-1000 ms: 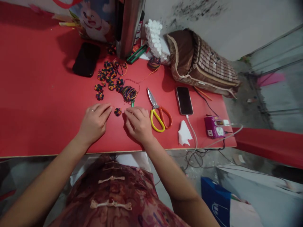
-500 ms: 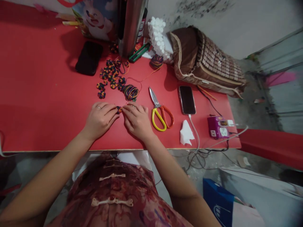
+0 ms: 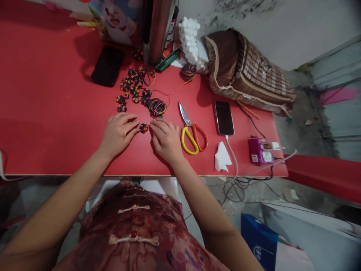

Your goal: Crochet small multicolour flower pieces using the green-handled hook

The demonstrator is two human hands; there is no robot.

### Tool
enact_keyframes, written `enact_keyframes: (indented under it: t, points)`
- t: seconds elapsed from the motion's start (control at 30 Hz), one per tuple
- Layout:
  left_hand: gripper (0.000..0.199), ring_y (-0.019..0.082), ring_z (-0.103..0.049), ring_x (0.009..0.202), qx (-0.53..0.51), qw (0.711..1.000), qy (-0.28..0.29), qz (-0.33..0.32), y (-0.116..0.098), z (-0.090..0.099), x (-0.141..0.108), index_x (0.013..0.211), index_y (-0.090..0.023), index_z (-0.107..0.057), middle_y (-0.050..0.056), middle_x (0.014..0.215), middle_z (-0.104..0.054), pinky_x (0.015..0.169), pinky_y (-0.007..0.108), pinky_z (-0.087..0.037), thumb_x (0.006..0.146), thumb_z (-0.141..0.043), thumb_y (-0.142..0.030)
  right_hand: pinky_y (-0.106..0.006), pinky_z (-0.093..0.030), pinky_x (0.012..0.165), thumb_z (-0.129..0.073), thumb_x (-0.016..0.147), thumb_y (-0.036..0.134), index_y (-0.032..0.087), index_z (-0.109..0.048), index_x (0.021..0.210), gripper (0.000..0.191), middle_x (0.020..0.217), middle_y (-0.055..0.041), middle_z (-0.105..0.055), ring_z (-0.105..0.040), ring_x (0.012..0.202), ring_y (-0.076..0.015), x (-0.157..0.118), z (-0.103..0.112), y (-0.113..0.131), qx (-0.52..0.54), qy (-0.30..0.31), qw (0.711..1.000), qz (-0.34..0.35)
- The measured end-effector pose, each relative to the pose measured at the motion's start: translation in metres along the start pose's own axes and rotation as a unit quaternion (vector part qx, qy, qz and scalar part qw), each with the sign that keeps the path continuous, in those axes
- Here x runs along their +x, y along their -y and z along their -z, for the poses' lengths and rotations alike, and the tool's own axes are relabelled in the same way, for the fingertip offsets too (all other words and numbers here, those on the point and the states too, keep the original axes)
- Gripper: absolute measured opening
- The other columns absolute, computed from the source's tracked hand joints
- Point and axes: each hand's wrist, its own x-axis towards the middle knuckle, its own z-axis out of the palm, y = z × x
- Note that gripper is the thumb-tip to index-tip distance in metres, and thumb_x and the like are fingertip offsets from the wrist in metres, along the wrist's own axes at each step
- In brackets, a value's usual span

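Note:
A small dark flower-shaped cord knot [image 3: 143,128] with orange and red spots sits between my hands, just above the red table. My left hand [image 3: 120,132] pinches its left edge with thumb and forefinger, the other fingers slightly spread. From the right, my right hand [image 3: 166,140] closes its fingertips close to the knot; any strand in them is too small to see. A bundle of multicoloured cord [image 3: 156,108] lies just beyond my right fingers. Several similar knots [image 3: 135,84] are piled past my left hand.
Scissors [image 3: 188,130] with yellow and orange handles lie right of my right hand. Farther right are a charging phone [image 3: 224,118], a crumpled tissue [image 3: 222,157] and a purple power adapter [image 3: 259,151]. A black phone [image 3: 107,66], green cutter [image 3: 168,60] and brown cushion [image 3: 248,71] lie toward the back.
My left hand has eased its fingers apart and drawn back slightly, so more of the knot shows. My right hand stays close by; the view has shifted a little.

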Motion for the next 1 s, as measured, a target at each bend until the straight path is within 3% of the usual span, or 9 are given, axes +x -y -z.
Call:
enact_keyframes:
  t: [0.17, 0.47, 0.57, 0.7, 0.77, 0.83, 1.0]
  points:
    - [0.04, 0.04, -0.075, 0.14, 0.024, 0.999, 0.027, 0.0, -0.003, 0.001, 0.004, 0.145, -0.023, -0.088, 0.018, 0.154, -0.083, 0.115, 0.057, -0.057, 0.112, -0.084, -0.044, -0.059, -0.052, 0.116, -0.051, 0.119, 0.021, 0.019, -0.08, 0.153, 0.045, 0.157, -0.0212, -0.084, -0.07, 0.153, -0.0395, 0.002, -0.001, 0.002, -0.003, 0.008, 1.0, -0.028]
    - [0.024, 0.042, -0.068, 0.144, 0.027, 0.998, 0.044, 0.019, -0.003, -0.005, 0.009, 0.13, -0.03, -0.095, 0.015, 0.154, -0.082, 0.119, 0.062, -0.053, 0.112, -0.082, -0.039, -0.063, -0.05, 0.119, -0.05, 0.119, 0.02, 0.022, -0.079, 0.156, 0.047, 0.166, -0.0209, -0.079, -0.061, 0.163, -0.0426, 0.005, -0.001, 0.005, -0.009, 0.041, 0.999, -0.03]
    - [0.031, 0.043, -0.07, 0.145, 0.024, 0.999, 0.039, 0.018, -0.002, -0.005, 0.007, 0.136, -0.027, -0.092, 0.017, 0.155, -0.082, 0.12, 0.062, -0.053, 0.11, -0.085, -0.04, -0.061, -0.053, 0.117, -0.05, 0.118, 0.02, 0.02, -0.08, 0.154, 0.046, 0.161, -0.0217, -0.081, -0.067, 0.156, -0.0412, 0.003, -0.004, 0.002, -0.007, 0.007, 0.999, -0.041]
    - [0.069, 0.042, -0.071, 0.144, -0.013, 1.0, -0.002, 0.004, 0.0, -0.002, 0.003, 0.162, -0.022, -0.077, 0.02, 0.157, -0.078, 0.127, 0.06, -0.053, 0.101, -0.096, -0.047, -0.06, -0.058, 0.12, -0.048, 0.116, 0.016, 0.02, -0.084, 0.142, 0.045, 0.145, -0.0215, -0.086, -0.076, 0.135, -0.0375, 0.0, -0.012, -0.01, 0.02, -0.094, 0.992, -0.076]
    - [0.072, 0.04, -0.072, 0.14, -0.02, 1.0, -0.017, 0.008, 0.0, -0.001, 0.002, 0.164, -0.023, -0.075, 0.018, 0.153, -0.077, 0.126, 0.057, -0.054, 0.1, -0.097, -0.048, -0.061, -0.059, 0.12, -0.049, 0.114, 0.015, 0.021, -0.085, 0.139, 0.044, 0.14, -0.0209, -0.087, -0.077, 0.13, -0.0374, -0.001, -0.015, -0.016, 0.032, -0.115, 0.989, -0.086]
    - [0.068, 0.039, -0.072, 0.134, -0.015, 1.0, 0.001, 0.01, -0.001, -0.001, 0.005, 0.161, -0.025, -0.076, 0.016, 0.148, -0.076, 0.122, 0.056, -0.057, 0.1, -0.097, -0.046, -0.061, -0.061, 0.118, -0.05, 0.114, 0.016, 0.021, -0.085, 0.137, 0.043, 0.137, -0.0205, -0.087, -0.077, 0.129, -0.0371, -0.001, -0.017, -0.02, 0.034, -0.118, 0.989, -0.088]
    - [0.047, 0.035, -0.073, 0.12, -0.034, 0.993, 0.108, -0.029, -0.007, -0.004, 0.027, 0.15, -0.021, -0.082, 0.014, 0.13, -0.075, 0.107, 0.049, -0.062, 0.105, -0.086, -0.031, -0.058, -0.063, 0.115, -0.054, 0.113, 0.016, 0.024, -0.088, 0.128, 0.038, 0.131, -0.0182, -0.088, -0.079, 0.125, -0.0355, -0.001, -0.017, -0.02, 0.038, -0.126, 0.987, -0.093]
